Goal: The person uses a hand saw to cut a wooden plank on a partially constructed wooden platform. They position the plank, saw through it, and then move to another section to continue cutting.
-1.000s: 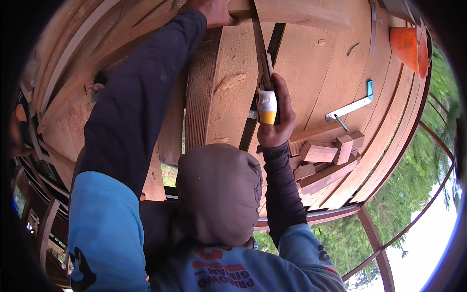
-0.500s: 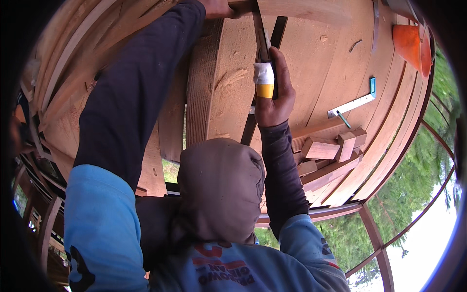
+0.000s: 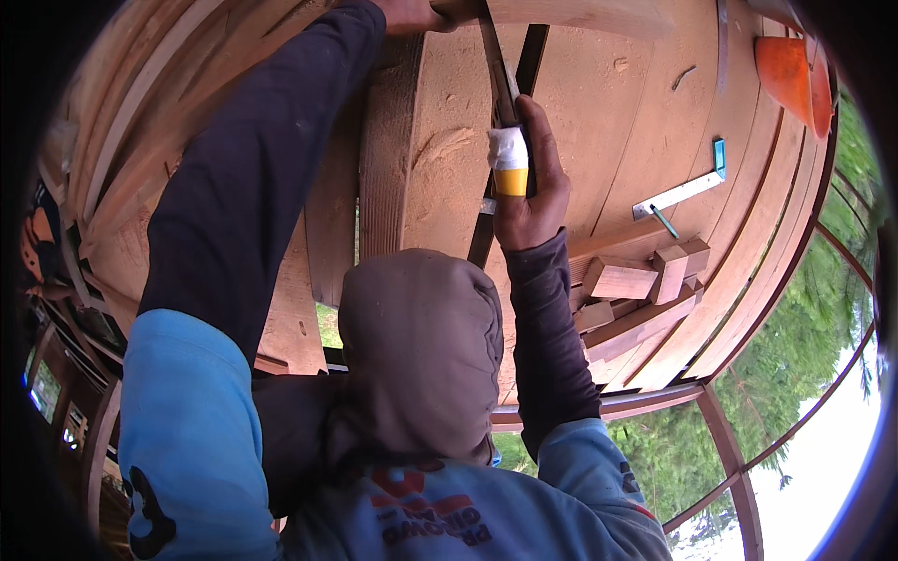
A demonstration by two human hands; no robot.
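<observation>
- Yellow-and-white-handled, dark-bladed handsaw (image 3: 505,107) appears to meet a pale brown wooden beam (image 3: 580,11) at the upper edge.
- Right hand (image 3: 535,210) wraps its handle; left hand (image 3: 409,13), cropped, rests by the beam, grip unclear.
- Sawing seems underway; the next stroke likely calls for steady wood.

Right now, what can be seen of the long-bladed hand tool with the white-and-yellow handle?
The hand tool has a narrow, dark, metallic-looking blade; its handle shows white wrapping nearest the blade, then a yellow band. The person's right hand grips the handle. The blade points away, leaning slightly left, and reaches the picture's upper edge by a brown wooden bar; whether they touch is unclear, and no teeth are discernible.
</observation>
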